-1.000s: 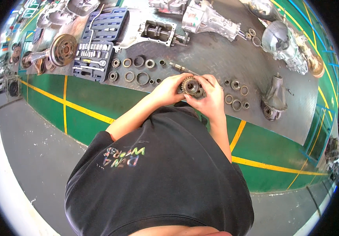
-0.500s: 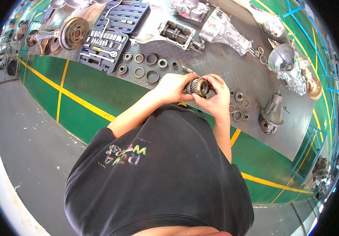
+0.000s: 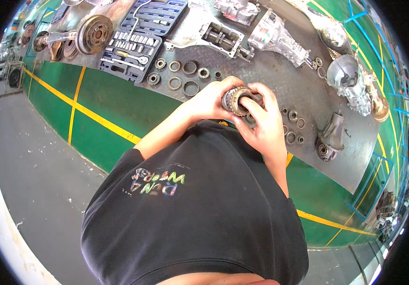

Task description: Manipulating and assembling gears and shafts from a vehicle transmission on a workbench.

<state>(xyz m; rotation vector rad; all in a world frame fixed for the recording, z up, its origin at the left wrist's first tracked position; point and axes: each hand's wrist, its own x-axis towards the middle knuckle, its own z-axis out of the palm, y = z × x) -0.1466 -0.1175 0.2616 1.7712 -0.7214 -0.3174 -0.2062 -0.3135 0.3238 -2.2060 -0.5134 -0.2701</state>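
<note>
gear (image 3: 231,100): raised in your grip, near the front edge of the dark metal table (image 3: 256,69); its toothed side is toward the left, its round open end tilted toward the right;
left hand (image 3: 209,100): closed around the left side of the gear, fingers along the upper part of it; you have it firmly clasped there;
right hand (image 3: 268,118): curled around the right side of the same gear, forefinger laid across the open end, thumb lower down; how far that finger goes in, you cannot tell from this view;
second toothed piece (image 3: 249,118): shows just below your right fingers; you cannot tell whether it is gripped too;
left group of rings (image 3: 189,72): laid out in two loose rows on the table, beyond your left forearm, with a small gear (image 3: 204,72) among them;
right group of rings (image 3: 293,115): on the table just beside your right hand, partly hidden by it;
socket set (image 3: 131,56): open in its blue case, left of the rings, a bent bar (image 3: 133,21) lying across it;
open housing (image 3: 204,43): beyond the left group, with a geared shaft (image 3: 221,36) inside;
silver gearbox (image 3: 279,39): to the right of that housing;
conical casting (image 3: 330,135): toward the table's right end, well apart from your hands;
rusty drum (image 3: 95,34): at the far left, beside the socket set
</note>
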